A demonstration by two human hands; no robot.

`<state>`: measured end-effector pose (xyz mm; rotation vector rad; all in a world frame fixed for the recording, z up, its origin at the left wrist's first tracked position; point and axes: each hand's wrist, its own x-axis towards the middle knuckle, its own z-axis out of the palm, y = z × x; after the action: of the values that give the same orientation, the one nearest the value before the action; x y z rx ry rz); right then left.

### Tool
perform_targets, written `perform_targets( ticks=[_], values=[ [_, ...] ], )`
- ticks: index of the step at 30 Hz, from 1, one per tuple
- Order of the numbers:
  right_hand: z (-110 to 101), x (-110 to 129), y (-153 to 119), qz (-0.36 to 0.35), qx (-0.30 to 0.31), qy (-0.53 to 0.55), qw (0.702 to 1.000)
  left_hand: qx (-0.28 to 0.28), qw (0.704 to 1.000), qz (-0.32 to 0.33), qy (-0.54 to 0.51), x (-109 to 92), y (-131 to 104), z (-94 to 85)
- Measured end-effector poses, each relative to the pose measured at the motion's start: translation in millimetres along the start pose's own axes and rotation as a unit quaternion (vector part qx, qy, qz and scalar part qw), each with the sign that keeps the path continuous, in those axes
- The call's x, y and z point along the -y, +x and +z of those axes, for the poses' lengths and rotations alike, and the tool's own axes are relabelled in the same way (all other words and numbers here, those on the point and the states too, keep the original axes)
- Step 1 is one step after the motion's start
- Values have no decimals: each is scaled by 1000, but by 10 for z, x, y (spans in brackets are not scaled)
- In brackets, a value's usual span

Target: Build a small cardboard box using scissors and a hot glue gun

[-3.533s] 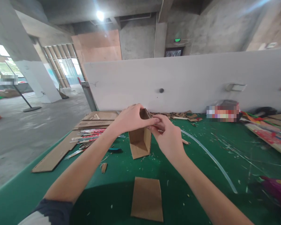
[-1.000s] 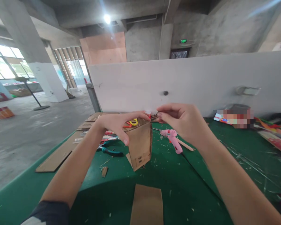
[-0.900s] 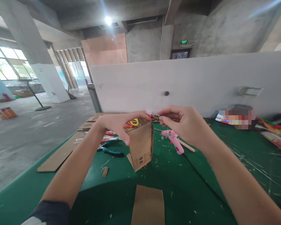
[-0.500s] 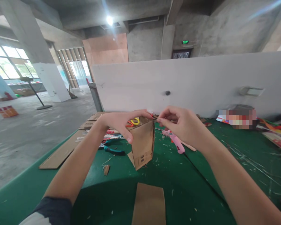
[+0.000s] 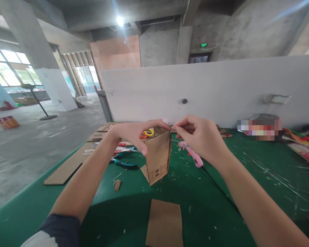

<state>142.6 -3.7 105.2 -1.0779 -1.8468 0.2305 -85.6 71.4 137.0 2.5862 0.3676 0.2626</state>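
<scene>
A narrow cardboard box (image 5: 158, 157) stands upright on the green table (image 5: 134, 212), a flap angled out at its lower left. My left hand (image 5: 136, 133) spans its top, thumb on the near left side and fingers reaching over to the top right corner. At that same corner, my right hand (image 5: 193, 132) pinches something too small to make out. Yellow scissor handles (image 5: 149, 132) show behind my left hand. A pink glue gun (image 5: 195, 156) lies just below my right hand, and a flat cardboard piece (image 5: 164, 224) lies nearest me.
Teal-handled pliers (image 5: 125, 164) and a small cardboard scrap (image 5: 117, 185) lie left of the box. Cardboard sheets (image 5: 64, 168) line the left table edge. A black cord (image 5: 218, 188) runs toward the front right. A white partition (image 5: 208, 89) stands behind.
The top of the box has shifted slightly right, and my left hand has moved with it. My right fingers are a little higher, still at the corner.
</scene>
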Motion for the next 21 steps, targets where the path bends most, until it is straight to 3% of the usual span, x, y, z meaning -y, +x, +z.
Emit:
perform_targets(
  ticks=[21],
  values=[
    [-30,133,-43,-33,66,-70,995,19,999,13,-25,47,46,26]
  ],
)
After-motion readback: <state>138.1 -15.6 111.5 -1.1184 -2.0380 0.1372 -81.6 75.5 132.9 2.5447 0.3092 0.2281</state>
